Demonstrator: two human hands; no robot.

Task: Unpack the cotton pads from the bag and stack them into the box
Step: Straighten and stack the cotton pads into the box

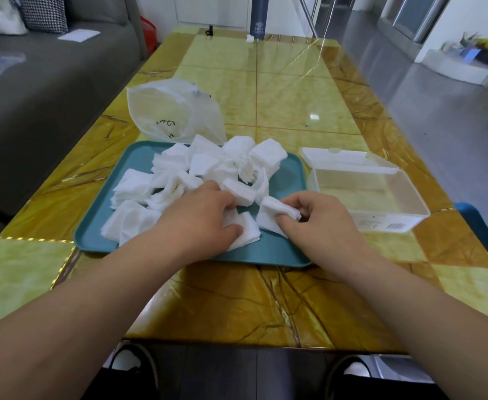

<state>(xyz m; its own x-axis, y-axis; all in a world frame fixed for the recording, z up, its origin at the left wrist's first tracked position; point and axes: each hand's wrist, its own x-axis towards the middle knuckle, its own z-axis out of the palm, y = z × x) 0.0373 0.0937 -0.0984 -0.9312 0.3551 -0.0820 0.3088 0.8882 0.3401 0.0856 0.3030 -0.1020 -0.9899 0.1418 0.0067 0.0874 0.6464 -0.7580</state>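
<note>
White square cotton pads (208, 166) lie in a loose heap on a teal tray (286, 180). My left hand (201, 215) rests on the pile at the tray's front, with its fingers curled on a small bunch of pads (244, 230). My right hand (320, 219) pinches a thin stack of pads (274, 212) just above the tray's front right. The clear plastic bag (176, 111) lies slack behind the tray. The clear plastic box (381, 194) stands to the right of the tray, with its lid (343, 157) hinged back and nothing visible inside.
The table (265, 298) is glossy yellow-brown marble. A dark cylinder (258, 17) stands at its far end. A grey sofa (49, 82) runs along the left side. A blue chair edge (482, 232) sits at the right. My shoes show below the table's near edge.
</note>
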